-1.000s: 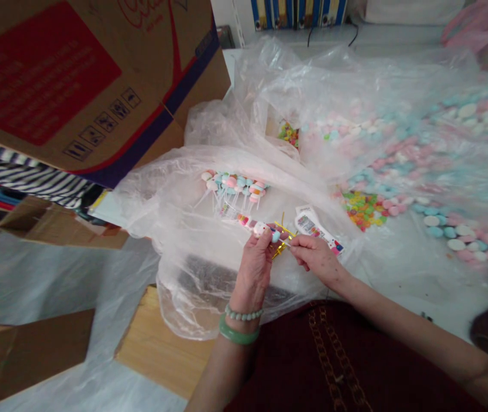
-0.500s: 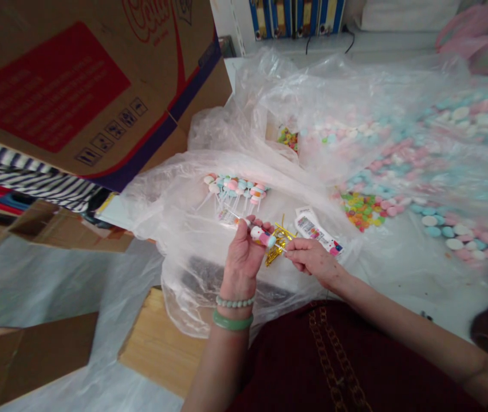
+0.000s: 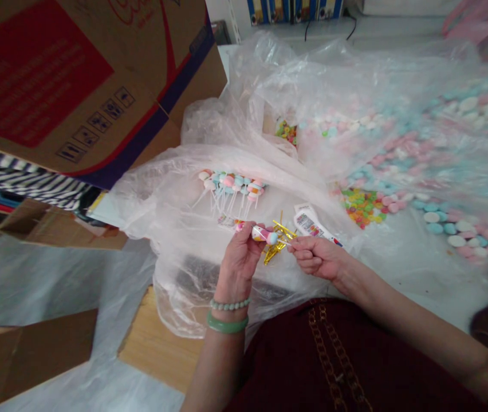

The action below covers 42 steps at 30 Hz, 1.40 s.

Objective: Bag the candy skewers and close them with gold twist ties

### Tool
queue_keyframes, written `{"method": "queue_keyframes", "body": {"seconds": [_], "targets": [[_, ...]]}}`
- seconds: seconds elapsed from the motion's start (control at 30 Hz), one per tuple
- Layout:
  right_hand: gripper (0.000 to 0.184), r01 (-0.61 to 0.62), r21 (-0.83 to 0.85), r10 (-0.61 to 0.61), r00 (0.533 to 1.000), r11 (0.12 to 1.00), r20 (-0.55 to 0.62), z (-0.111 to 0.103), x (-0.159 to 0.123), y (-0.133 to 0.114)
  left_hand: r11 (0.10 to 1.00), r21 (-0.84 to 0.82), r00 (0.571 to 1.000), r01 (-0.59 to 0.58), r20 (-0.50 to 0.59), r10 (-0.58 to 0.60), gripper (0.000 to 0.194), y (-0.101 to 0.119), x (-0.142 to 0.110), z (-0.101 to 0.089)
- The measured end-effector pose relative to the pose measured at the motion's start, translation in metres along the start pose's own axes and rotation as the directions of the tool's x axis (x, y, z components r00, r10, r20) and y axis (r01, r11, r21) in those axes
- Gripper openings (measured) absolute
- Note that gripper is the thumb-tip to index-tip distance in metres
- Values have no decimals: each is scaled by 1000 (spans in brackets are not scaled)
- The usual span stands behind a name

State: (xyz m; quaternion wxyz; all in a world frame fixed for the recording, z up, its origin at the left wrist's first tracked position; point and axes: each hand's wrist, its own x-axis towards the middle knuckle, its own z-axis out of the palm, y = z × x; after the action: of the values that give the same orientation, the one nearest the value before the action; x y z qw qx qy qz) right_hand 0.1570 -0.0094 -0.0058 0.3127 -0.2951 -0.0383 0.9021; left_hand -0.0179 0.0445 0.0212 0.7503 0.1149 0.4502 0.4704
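My left hand (image 3: 241,254) is closed round a marshmallow lollipop (image 3: 263,234) in a small clear printed bag, its pale blue end pointing right. From that end runs a thin white stick, which my right hand (image 3: 318,255) pinches between thumb and fingers. Gold twist ties (image 3: 275,250) lie in a loose pile just beyond and below the lollipop. Flat printed bags (image 3: 308,221) rest past my right hand. Another printed packet (image 3: 227,221) lies beyond my left fingers. Several marshmallow lollipops (image 3: 232,182) lie together farther back, sticks towards me.
Clear plastic sheeting (image 3: 175,229) covers the table and hangs over its edge. Loose pink, blue and white marshmallows (image 3: 463,234) spread on the right, beside colourful gummy rings (image 3: 363,207). A large cardboard box (image 3: 149,86) stands at the left; a wooden stool top (image 3: 162,343) is below.
My right hand has shifted slightly right, and the lollipop sits a little flatter in my left hand. A thin white stick beyond my left fingers no longer shows.
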Motion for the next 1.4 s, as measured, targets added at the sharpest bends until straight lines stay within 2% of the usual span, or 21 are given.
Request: {"method": "queue_keyframes", "body": {"seconds": [0.1, 0.27, 0.4, 0.5, 0.63, 0.73, 0.93, 1.07, 1.13, 1.2, 1.3, 1.37, 1.4], "targets": [[4, -25, 37, 25, 999, 999, 26, -2, -1, -4, 999, 27, 1000, -27, 0, 27, 14, 0, -1, -1], [22, -151, 157, 142, 988, 976, 66, -3, -5, -9, 999, 51, 999, -3, 47, 0, 13, -1, -2, -6], [29, -184, 198, 172, 982, 963, 79, -5, -5, -11, 996, 77, 999, -34, 28, 32, 9, -3, -2, -12], [30, -197, 209, 181, 979, 958, 94, -6, -5, -10, 992, 112, 998, -59, 21, 57, 17, -2, -2, -15], [26, -223, 186, 204, 972, 957, 119, -8, -5, -9, 977, 213, 1000, -11, 19, 7, 24, 4, -2, -18], [20, -194, 144, 184, 980, 970, 83, -9, -6, -8, 973, 231, 1000, 2, 3, -3, 23, 8, 0, -21], [3, -88, -6, 88, 996, 996, -14, -6, -3, -5, 989, 147, 997, -35, -59, 44, 14, 8, 4, -27], [7, -36, -93, 28, 996, 995, -82, 0, -1, -2, 987, 153, 999, -45, 10, 44, 17, 3, 1, -23], [10, 22, -177, -47, 989, 984, -138, 6, 0, 1, 986, 155, 997, -65, 56, 57, 21, 0, -2, -19], [12, 130, -325, -206, 955, 937, -212, 12, 0, 6, 983, 157, 993, -92, 85, 79, 25, -3, -4, -16], [11, 224, -607, -450, 858, 763, -249, 20, -1, 15, 983, 146, 990, -115, 103, 100, 26, -6, -6, -13], [14, 210, -806, -579, 792, 553, -191, 23, -2, 20, 988, 114, 991, -100, 97, 89, 22, -8, -6, -11], [17, 186, -896, -644, 753, 403, -133, 23, -2, 23, 993, 92, 994, -79, 80, 71, 19, -8, -6, -10]]}}
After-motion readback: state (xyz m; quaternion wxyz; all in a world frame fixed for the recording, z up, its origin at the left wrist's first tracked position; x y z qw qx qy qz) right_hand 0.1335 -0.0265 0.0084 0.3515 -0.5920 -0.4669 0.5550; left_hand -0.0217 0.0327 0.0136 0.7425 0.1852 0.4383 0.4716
